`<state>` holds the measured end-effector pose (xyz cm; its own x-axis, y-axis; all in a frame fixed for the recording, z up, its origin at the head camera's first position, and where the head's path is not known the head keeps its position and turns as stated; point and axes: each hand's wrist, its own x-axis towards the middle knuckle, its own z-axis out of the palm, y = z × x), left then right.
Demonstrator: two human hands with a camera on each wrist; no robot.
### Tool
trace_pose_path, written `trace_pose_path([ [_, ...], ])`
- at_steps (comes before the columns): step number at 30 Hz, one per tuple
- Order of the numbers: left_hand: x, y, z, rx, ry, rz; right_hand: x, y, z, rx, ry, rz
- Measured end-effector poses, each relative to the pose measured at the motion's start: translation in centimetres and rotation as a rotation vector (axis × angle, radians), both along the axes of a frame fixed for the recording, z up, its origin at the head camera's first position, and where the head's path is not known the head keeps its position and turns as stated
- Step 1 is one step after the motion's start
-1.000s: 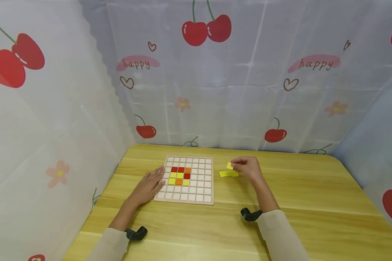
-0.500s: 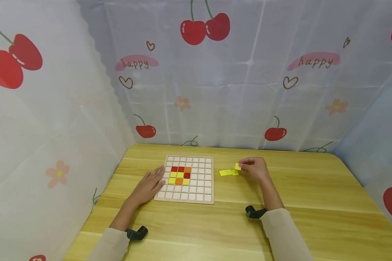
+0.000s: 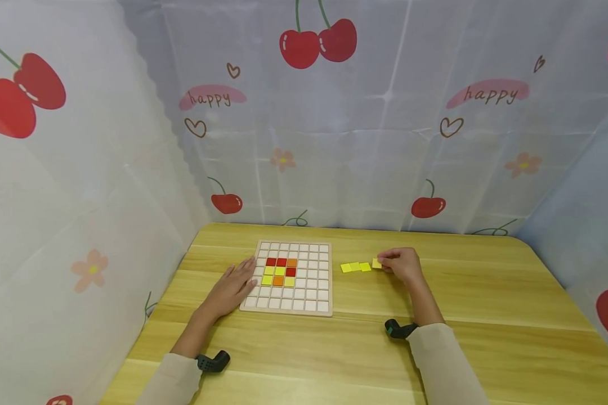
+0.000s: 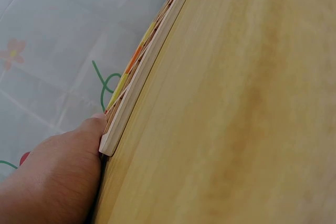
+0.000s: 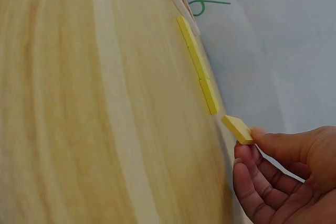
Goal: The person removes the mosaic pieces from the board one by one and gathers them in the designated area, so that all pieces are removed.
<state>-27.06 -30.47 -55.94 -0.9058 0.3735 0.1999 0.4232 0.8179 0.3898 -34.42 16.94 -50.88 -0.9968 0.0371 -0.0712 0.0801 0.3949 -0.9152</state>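
Nearest, two beige sleeves (image 3: 446, 360) reach in over the wood-grained surface (image 3: 304, 363). The left hand (image 3: 233, 289) lies flat, fingers stretched out, along the left edge of the gridded board (image 3: 286, 312), holding nothing. I'd judge the work partway: nine coloured tiles (image 3: 280, 271), red, orange and yellow, sit in the board as a three-by-three block, the cells around them look unfilled, and four yellow ones are outside it. Three yellow tiles (image 3: 355, 266) lie in a row near the board's right side. Just past their right end, the right hand (image 3: 402, 263) pinches the fourth tile (image 5: 237, 129) between thumb and fingertip; whether it touches the surface I can't tell. Beyond hangs a cherry-printed cloth (image 3: 354, 169).
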Motion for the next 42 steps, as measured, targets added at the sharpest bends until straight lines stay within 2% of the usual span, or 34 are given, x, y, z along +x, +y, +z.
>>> trace_pose_path([
  [18, 0.04, 0.00, 0.35, -0.011, -0.006, 0.001, 0.04, -0.44, -0.26, 0.110, 0.030, 0.013],
  [42, -0.05, -0.03, 0.09, -0.021, -0.005, 0.001, 0.22, -0.54, -0.28, 0.109, 0.031, 0.036],
])
